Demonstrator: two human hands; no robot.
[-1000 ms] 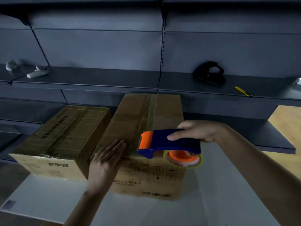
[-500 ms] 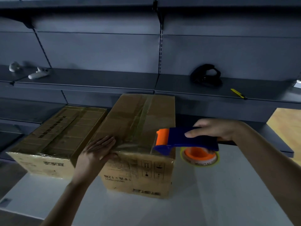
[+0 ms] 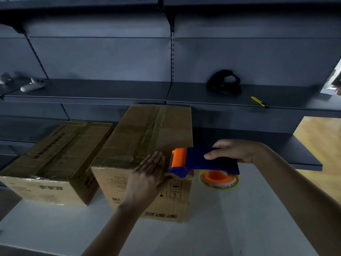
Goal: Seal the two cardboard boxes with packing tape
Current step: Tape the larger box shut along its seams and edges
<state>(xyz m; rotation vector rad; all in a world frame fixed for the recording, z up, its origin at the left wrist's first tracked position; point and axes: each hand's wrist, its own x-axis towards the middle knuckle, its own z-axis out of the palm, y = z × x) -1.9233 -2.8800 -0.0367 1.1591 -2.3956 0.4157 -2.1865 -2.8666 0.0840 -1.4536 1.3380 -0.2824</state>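
Note:
Two cardboard boxes stand side by side on a white table [image 3: 230,224]. The right box [image 3: 147,137] has a tape strip along its top seam and tape across its near top edge. The left box [image 3: 55,154] is wrapped in glossy tape. My right hand [image 3: 234,151] grips a blue and orange tape dispenser [image 3: 204,161] at the right box's near right corner, its tape roll [image 3: 218,179] hanging beside the box. My left hand [image 3: 147,176] lies flat with straight fingers on the near edge of the right box, just left of the dispenser's blade.
Dark shelving runs behind the boxes. On the upper shelf lie a black tape dispenser [image 3: 224,84], a yellow utility knife [image 3: 259,102] and white controllers [image 3: 32,86]. A wooden floor [image 3: 321,145] shows at the right.
The dispenser has travelled right along the box's near edge to its right corner. My left hand has slid right after it, from the left part of the edge to beside the blade.

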